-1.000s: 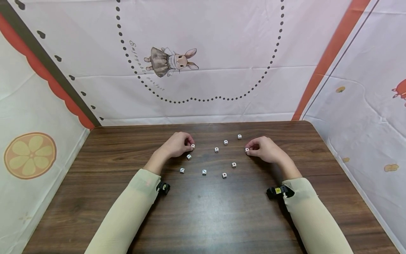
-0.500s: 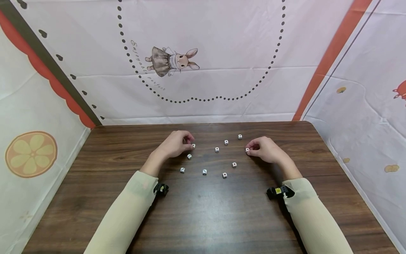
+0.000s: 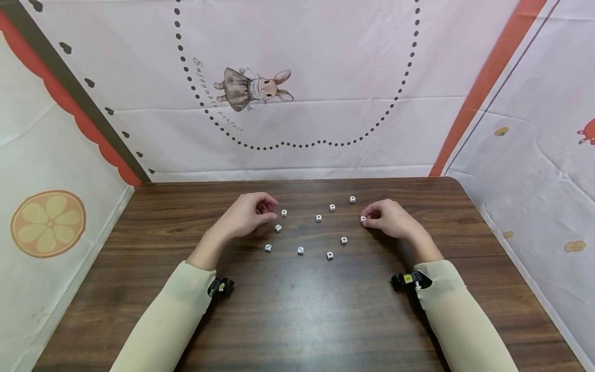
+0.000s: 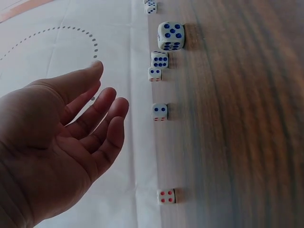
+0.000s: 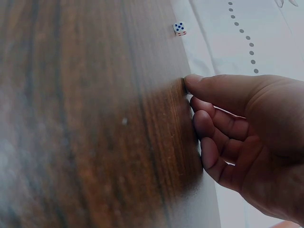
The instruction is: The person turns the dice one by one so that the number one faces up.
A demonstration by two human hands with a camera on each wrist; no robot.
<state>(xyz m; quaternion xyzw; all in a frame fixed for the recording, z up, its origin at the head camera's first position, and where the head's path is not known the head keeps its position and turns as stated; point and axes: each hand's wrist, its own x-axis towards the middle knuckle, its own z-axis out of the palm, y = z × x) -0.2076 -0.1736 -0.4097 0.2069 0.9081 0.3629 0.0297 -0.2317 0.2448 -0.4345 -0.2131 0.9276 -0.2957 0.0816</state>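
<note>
My left hand hovers left of the dice with its fingers loosely bent and nothing between them; the left wrist view shows its palm and parted thumb. Just off its fingertips stands a white die, and a second die sits nearer to me below the thumb. On the right, my right hand pinches a white die between thumb and forefinger at the tabletop. In the right wrist view the fingers hide that die.
Several more white dice lie scattered between the hands, among them a far die, a middle die and a near die. The brown wooden table backs onto a printed white cloth, which also hangs at both sides.
My left hand has let go of its die and drawn back to the left, leaving the die on the table. The right hand has stayed in place on its die.
</note>
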